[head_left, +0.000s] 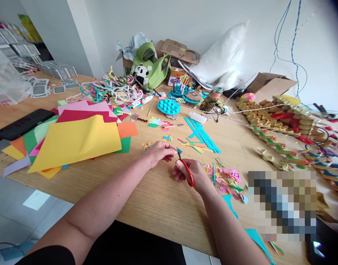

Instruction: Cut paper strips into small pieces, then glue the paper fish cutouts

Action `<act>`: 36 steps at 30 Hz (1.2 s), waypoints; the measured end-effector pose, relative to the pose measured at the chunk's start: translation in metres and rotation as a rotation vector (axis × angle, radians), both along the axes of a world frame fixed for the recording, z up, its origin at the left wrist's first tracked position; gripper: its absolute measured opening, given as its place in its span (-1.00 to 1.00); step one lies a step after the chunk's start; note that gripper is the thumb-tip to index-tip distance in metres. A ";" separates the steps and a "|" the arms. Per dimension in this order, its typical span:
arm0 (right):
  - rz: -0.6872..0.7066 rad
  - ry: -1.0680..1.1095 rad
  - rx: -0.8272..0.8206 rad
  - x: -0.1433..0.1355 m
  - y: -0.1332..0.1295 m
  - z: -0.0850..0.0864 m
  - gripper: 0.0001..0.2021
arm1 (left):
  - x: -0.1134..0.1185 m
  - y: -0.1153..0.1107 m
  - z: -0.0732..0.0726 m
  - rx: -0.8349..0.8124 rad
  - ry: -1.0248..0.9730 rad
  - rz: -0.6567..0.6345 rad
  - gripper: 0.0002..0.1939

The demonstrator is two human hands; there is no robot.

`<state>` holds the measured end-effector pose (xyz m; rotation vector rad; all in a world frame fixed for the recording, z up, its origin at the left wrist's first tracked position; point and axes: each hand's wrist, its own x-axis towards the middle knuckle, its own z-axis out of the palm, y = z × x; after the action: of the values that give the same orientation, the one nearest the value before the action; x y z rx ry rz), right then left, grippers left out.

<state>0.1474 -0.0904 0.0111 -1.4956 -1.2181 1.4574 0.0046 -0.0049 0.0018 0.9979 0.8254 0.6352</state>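
Scissors with red handles (189,173) are gripped in my right hand (194,173), their dark blades pointing up and to the left. Beside the blade tips, my left hand (162,152) pinches a small piece of blue paper (179,151); the fingers hide part of it. Just beyond lie thin coloured paper strips (195,146) and wider blue strips (203,135). Tiny cut bits (147,146) in orange, red and yellow rest near my left wrist, and small blue and yellow bits (167,138) sit behind that hand. Colourful paper scraps (222,176) are heaped right of my right hand.
Stacked coloured paper sheets (83,138) and a black phone (25,123) lie on the left. Toward the back are a blue oval craft piece (169,107), a green bag (152,70), pipe cleaners (110,90) and a jar (211,99). Egg cartons (279,117) fill the right.
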 end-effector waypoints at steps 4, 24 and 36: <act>0.011 0.000 -0.003 0.002 0.000 -0.003 -0.41 | 0.000 0.000 -0.001 -0.005 -0.010 0.000 -0.89; -0.005 -0.023 0.000 0.001 0.000 0.001 -0.41 | -0.001 0.000 -0.002 0.006 -0.018 -0.015 -0.90; -0.001 -0.026 -0.002 0.002 0.000 0.000 -0.43 | -0.001 0.001 -0.002 0.001 -0.014 -0.016 -0.90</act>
<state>0.1495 -0.0905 0.0106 -1.5204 -1.2312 1.4430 0.0037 -0.0043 -0.0004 0.9993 0.8039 0.6282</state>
